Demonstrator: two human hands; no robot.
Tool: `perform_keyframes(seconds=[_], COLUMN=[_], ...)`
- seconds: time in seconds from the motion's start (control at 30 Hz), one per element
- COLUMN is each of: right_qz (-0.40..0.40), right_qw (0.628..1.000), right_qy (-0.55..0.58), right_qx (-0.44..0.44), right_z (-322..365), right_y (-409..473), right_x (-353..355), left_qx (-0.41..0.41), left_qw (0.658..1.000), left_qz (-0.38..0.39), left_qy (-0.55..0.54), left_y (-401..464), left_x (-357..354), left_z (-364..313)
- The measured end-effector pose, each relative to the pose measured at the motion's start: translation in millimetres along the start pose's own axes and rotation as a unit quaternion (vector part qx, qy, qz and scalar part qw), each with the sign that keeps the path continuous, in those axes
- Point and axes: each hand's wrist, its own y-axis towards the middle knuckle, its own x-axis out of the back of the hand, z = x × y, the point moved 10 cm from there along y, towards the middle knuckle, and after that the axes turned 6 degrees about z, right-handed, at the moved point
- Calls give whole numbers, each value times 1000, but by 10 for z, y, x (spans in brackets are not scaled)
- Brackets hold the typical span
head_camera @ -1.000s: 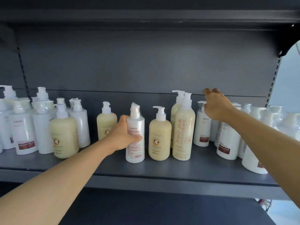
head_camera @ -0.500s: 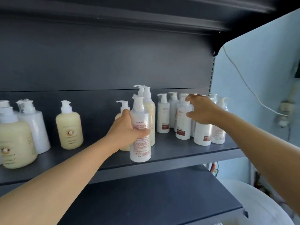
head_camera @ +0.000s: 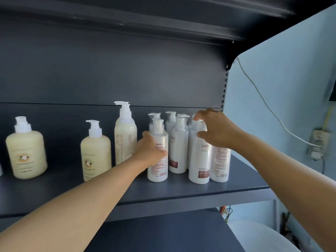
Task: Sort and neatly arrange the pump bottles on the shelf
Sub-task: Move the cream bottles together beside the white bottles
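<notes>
My left hand [head_camera: 148, 151] grips a white pump bottle with red print [head_camera: 158, 160] and holds it upright on the grey shelf [head_camera: 181, 190], at the left edge of a cluster of several white pump bottles [head_camera: 178, 151]. My right hand [head_camera: 217, 130] curls over the pump top of the front white bottle with a brown label [head_camera: 199, 164]. Another white bottle with red print [head_camera: 221, 160] stands just right of it. To the left stand a tall cream bottle [head_camera: 125, 140] and two squat cream bottles [head_camera: 95, 155] [head_camera: 26, 151].
The shelf ends just right of the white cluster at a perforated upright [head_camera: 225, 88]. Beyond it is a pale blue wall with a cable [head_camera: 263, 99] and a socket [head_camera: 318, 140]. An upper shelf [head_camera: 163, 19] hangs overhead; a lower shelf [head_camera: 163, 233] lies beneath.
My left hand carried the white red-print bottle rightward along the shelf to the white cluster. My right hand shifted onto the front white bottle's pump. The view swung right.
</notes>
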Motion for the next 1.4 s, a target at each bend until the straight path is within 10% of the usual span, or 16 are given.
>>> perform_keyframes(seconds=[0.63,1.4], right_qz=[6,68], right_qw=[991,952], right_qy=[67,147], right_qx=[113,259], right_z=[243,3007], right_y=[185,137], right_x=[-152,-784], left_qx=[0,146], left_qw=[988,957], left_qz=[1,-78], left_qy=[152,239], left_y=[-204,-1490], left_x=[14,2351], left_z=[-9,1833])
